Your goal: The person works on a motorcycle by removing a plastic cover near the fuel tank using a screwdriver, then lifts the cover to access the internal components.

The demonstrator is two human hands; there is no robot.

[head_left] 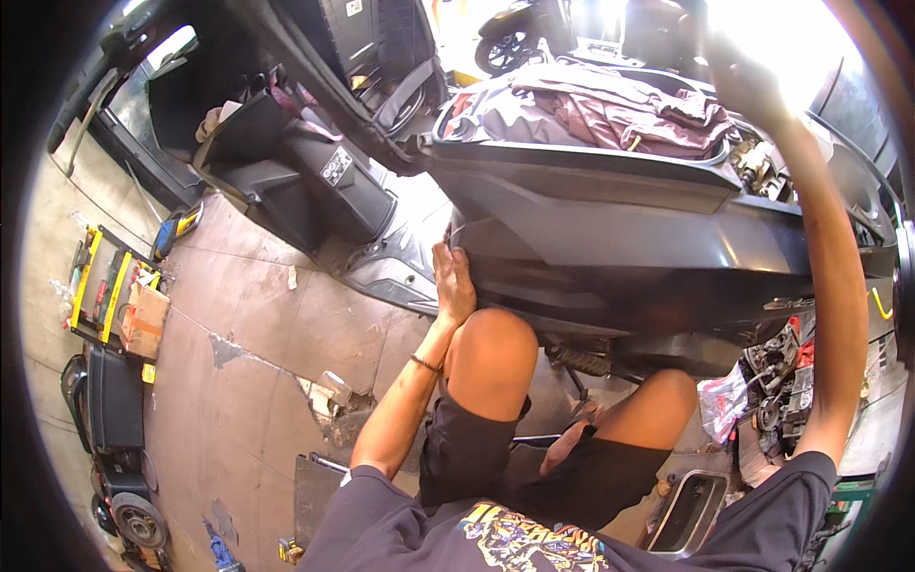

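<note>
A scooter with a dark grey side panel (610,224) stands across the view in front of my knees. My left hand (455,279) lies against the front lower edge of this panel, beside the footboard (405,281), with its fingers stretched upward. My right arm reaches up past the scooter's rear end. Dark and blurred against bright glare, my right hand (748,88) is near the far rear side; its fingers cannot be made out. Crumpled grey and mauve cloth (600,110) fills the open storage compartment under the raised seat (334,95).
A yellow-black rack (95,286) with a cardboard box (146,319) stands at the left. Engine parts (767,381) and a plastic bag (724,400) lie at the right. A metal tray (688,515) sits near my right side. Another two-wheeler (510,43) stands behind.
</note>
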